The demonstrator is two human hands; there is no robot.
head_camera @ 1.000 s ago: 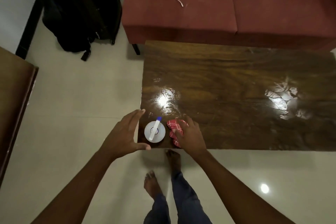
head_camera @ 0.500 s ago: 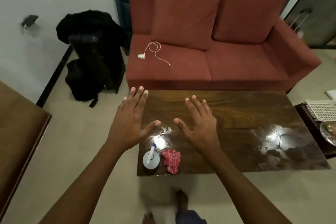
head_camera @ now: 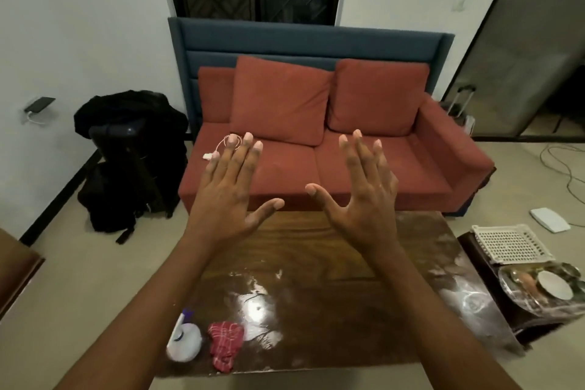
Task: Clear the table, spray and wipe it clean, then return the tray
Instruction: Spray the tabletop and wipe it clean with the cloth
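Note:
The glossy dark wooden table (head_camera: pixel 319 266) stands in front of me. Near its front left corner sit a white spray bottle (head_camera: pixel 185 339) with a blue nozzle and, just to its right, a crumpled red checked cloth (head_camera: pixel 225 343). My left hand (head_camera: pixel 229 190) and my right hand (head_camera: pixel 364 190) are raised above the table with fingers spread, backs toward me, holding nothing. On a small dark side table to the right lie a white perforated tray (head_camera: pixel 511 244) and a round steel tray (head_camera: pixel 544 290) with dishes on it.
A red sofa (head_camera: pixel 316 165) with a white charger cable stands behind the table. Black bags and a suitcase (head_camera: pixel 133 155) lean by the left wall. A brown furniture edge (head_camera: pixel 15 269) shows at far left. Cables and a white device (head_camera: pixel 549 219) lie on the floor at right.
Both hands let go of the bottle and the cloth at the table's front left corner and rose, fingers spread. The view tilted up from the tabletop to the sofa and wall.

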